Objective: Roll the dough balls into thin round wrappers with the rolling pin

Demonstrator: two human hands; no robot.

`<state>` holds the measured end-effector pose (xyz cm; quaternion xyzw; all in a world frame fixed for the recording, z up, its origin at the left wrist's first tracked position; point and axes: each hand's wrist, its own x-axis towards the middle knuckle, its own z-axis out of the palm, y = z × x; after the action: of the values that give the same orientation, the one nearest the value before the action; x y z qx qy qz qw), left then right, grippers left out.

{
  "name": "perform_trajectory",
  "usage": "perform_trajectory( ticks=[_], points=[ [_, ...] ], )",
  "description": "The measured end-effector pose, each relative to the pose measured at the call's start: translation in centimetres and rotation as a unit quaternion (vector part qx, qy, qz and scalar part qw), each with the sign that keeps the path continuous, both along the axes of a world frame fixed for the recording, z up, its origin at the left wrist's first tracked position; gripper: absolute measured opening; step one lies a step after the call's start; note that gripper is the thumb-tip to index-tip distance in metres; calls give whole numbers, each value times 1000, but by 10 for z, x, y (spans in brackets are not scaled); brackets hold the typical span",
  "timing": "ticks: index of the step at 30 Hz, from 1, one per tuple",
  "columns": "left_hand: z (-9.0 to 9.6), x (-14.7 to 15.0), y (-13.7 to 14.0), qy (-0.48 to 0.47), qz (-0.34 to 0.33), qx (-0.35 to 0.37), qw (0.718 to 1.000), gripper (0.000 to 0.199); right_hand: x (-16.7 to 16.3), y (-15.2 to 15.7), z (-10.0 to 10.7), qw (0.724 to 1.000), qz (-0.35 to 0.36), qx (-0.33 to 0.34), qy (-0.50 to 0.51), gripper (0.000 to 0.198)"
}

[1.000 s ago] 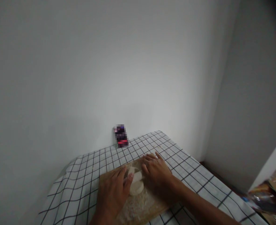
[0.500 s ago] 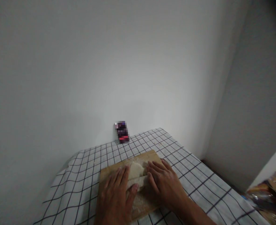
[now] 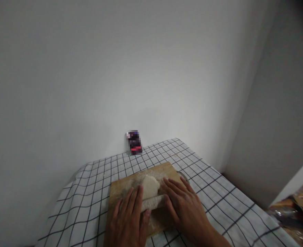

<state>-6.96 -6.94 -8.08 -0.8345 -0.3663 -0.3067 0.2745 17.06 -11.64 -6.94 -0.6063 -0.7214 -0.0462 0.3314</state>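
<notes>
A pale, powder-dusted cylindrical rolling pin (image 3: 153, 203) lies crosswise on a light brown rectangular wooden board (image 3: 164, 167). Just beyond it, on the middle of the board, is a flat, off-white, rounded piece of dough (image 3: 150, 187), with the pin along its near edge; how far the dough reaches beneath the pin cannot be told. Whitish powder (image 3: 161, 175) is spread thinly over the wood around it.

The left hand (image 3: 130, 214) is open and palm down over the left end of the pin, fingers extended toward the far side and slightly spread, the thumb apart from them on the near side. The right hand (image 3: 184, 207) is likewise open, laid flat over the right end, its fingers pointing far and left, their tips just right of the dough. Neither hand is curled shut around the pin.

The board rests on a surface covered in white cloth with a black grid (image 3: 218, 195). Part of a round rim (image 3: 182, 175) shows beside the board's right edge, mostly hidden by the right hand. At the far edge, a dark upright rectangular object with a red band (image 3: 135, 142), blurred into blocks, stands by the plain pale wall (image 3: 141, 68).
</notes>
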Motion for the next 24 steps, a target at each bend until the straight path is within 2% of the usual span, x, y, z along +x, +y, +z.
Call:
perform_trajectory(
  ticks=[4,9,15,18,22,24],
  points=[
    [0,0,1,0,7,-28,1000,79,2,6,12,1000,4,-28,-9,41],
    [5,4,9,0,39,-103,994,57,3,24,36,994,8,-103,-47,41],
    [4,0,30,15,49,-105,993,50,-1,48,63,987,7,-114,-109,41],
    [5,-3,45,39,40,-113,992,47,-7,60,76,984,-18,-127,-124,40],
    [13,0,63,47,74,-154,984,49,-12,83,84,981,-29,-141,-134,41],
    [19,3,70,46,108,-197,973,52,-11,96,83,979,-33,-149,-134,43]
  ],
)
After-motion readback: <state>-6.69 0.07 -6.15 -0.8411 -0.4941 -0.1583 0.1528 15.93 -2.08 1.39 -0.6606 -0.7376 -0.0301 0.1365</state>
